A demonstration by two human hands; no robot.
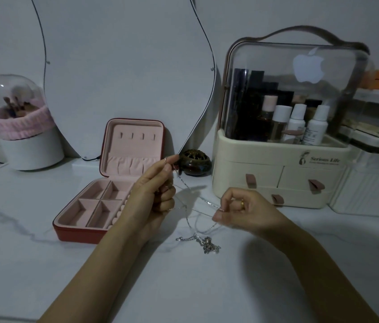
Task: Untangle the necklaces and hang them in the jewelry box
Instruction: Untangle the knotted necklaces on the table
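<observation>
While both hands pinch tangled necklaces, the jewelry box lies open.

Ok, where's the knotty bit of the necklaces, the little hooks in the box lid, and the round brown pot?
knotted necklaces [203,244], head view, on the tangled clump lying on the table
lid hooks [137,135], head view, on the row's middle
brown pot [194,163], head view, on its rounded body
</observation>
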